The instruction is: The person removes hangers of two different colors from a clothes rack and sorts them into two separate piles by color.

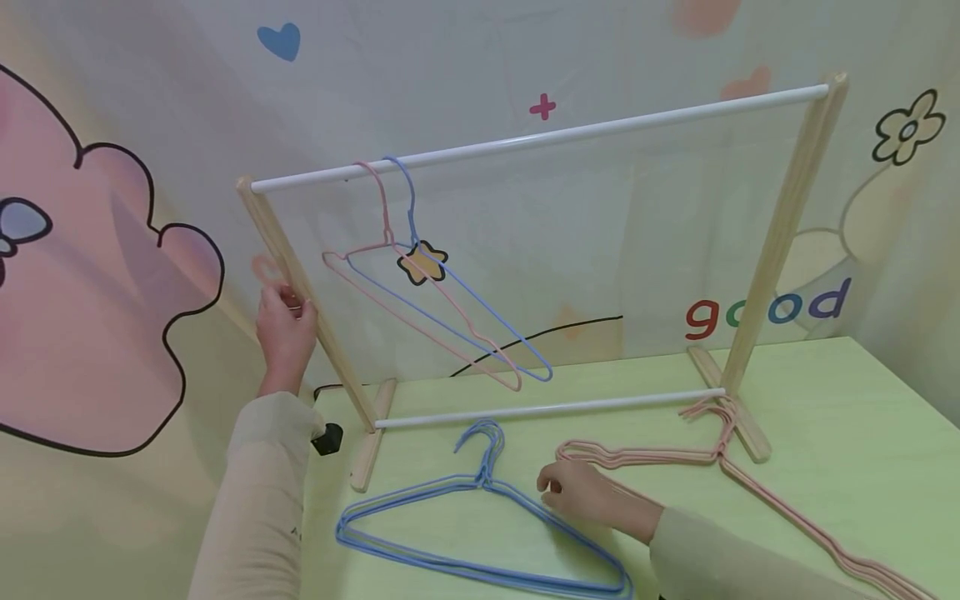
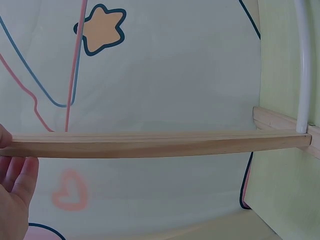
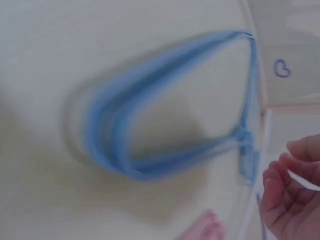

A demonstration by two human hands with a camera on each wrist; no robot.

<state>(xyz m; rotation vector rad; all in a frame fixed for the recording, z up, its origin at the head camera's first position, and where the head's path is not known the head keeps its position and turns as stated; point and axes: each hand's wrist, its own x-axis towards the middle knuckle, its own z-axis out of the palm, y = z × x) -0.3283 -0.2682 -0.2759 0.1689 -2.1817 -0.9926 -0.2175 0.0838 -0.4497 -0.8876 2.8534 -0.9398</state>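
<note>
My left hand (image 1: 287,340) holds the left wooden post (image 2: 150,146) of a clothes rack, thumb on one side and fingers on the other in the left wrist view. My right hand (image 1: 588,493) hovers over the table between two groups of hangers, fingers loosely bent and nothing between them. Just left of it lies a stack of blue hangers (image 1: 480,570), blurred in the right wrist view. Several pink hangers (image 1: 825,542) lie to its right. From the white top rail (image 1: 525,142) hang one pink hanger (image 1: 386,204) and one blue hanger (image 1: 412,200), side by side toward the left end.
The rack's right post (image 1: 780,237) and lower white bar (image 1: 555,409) rise from wooden feet on the pale green table (image 1: 847,400). Behind the rack is a printed cloth backdrop (image 1: 600,250). A small black object (image 1: 327,438) sits by the left foot.
</note>
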